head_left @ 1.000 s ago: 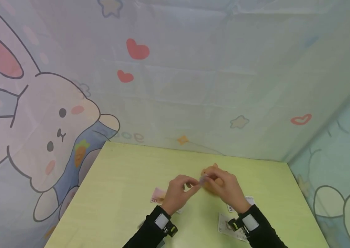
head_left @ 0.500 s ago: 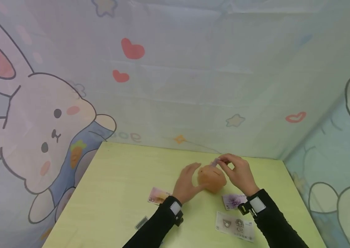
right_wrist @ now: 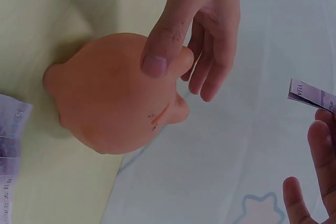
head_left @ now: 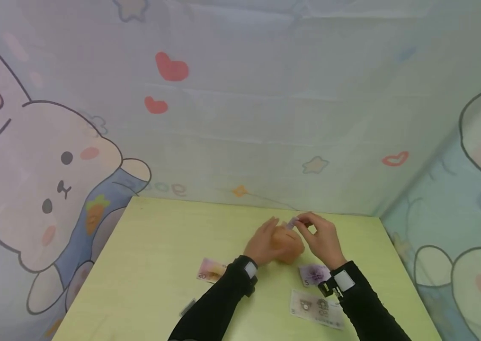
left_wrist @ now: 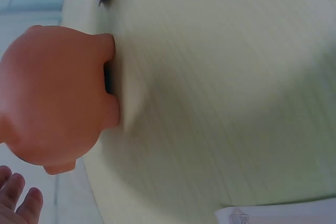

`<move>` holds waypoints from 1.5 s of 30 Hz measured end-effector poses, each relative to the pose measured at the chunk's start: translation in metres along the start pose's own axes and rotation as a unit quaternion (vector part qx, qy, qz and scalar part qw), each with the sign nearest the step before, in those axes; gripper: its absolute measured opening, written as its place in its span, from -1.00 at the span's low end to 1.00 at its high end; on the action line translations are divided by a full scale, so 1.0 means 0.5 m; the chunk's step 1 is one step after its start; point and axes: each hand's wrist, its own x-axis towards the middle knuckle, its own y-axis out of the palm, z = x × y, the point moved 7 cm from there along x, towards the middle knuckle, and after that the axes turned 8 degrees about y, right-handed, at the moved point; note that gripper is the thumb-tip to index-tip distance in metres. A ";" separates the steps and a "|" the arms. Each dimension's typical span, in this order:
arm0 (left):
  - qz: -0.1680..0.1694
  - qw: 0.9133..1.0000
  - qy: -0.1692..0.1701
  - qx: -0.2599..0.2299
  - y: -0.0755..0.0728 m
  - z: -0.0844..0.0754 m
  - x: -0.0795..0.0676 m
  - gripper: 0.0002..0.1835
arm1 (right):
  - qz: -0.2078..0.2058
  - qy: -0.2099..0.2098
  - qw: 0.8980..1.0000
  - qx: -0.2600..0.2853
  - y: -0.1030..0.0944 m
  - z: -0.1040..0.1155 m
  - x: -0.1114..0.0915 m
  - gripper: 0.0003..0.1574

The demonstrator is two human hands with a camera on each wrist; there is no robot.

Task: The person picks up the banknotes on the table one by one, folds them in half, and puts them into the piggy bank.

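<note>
An orange piggy bank (head_left: 289, 245) stands on its feet on the table, its slot (right_wrist: 161, 114) facing up. My left hand (head_left: 261, 244) is cupped loosely at the pig's left side. In the right wrist view the thumb of that hand overlaps the pig's body by an ear, while its other fingers extend in front of the head. My right hand (head_left: 322, 237) pinches a small folded purple banknote (right_wrist: 310, 94) between thumb and fingertips. It is held above the pig's back, apart from the slot in the right wrist view.
A purple 5 note (head_left: 313, 274) lies right of the pig, with a larger pale note (head_left: 317, 309) nearer me. A pinkish 20 note (head_left: 210, 271) lies to the left. Another note (head_left: 187, 307) is partly under my left sleeve. A printed cloth backdrop (head_left: 240, 118) rises behind the table.
Both hands held the small folded note in front of the pig. My left hand let go and moved to the pig's side; my right hand carried the note up over the pig.
</note>
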 end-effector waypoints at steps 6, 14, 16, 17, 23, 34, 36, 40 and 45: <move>0.016 1.000 -0.002 0.019 0.023 0.024 0.007 -0.02 | 0.008 0.020 1.000 -0.002 0.007 -0.008 -0.008 -0.82; 0.046 0.998 0.034 0.013 0.041 0.015 0.027 -0.25 | 0.023 0.059 0.998 -0.012 0.019 -0.035 -0.021 -0.81; 0.051 0.997 0.050 0.024 0.045 0.010 0.034 -0.39 | 0.027 0.061 0.998 -0.010 0.021 -0.039 -0.022 -0.82; 0.052 0.997 0.057 0.026 0.047 0.007 0.037 -0.44 | 0.028 0.062 0.998 -0.010 0.021 -0.041 -0.022 -0.82; 0.063 0.995 0.069 0.035 0.050 -0.004 0.044 -0.44 | 0.020 0.061 0.998 -0.021 0.024 -0.061 -0.020 -0.82; 0.067 0.996 0.025 0.053 0.050 0.002 0.034 -0.22 | 0.032 0.078 0.994 -0.074 0.067 -0.122 -0.032 -0.83; 0.068 0.996 0.018 0.056 0.051 0.001 0.032 -0.17 | 0.038 0.084 0.993 -0.076 0.072 -0.128 -0.039 -0.85; 0.070 0.994 0.031 0.079 0.049 -0.008 0.035 -0.22 | 0.048 0.090 0.992 -0.078 0.080 -0.133 -0.048 -0.87; 0.073 0.994 0.027 0.073 0.051 -0.005 0.033 -0.19 | 0.047 0.083 0.993 -0.074 0.083 -0.133 -0.050 -0.86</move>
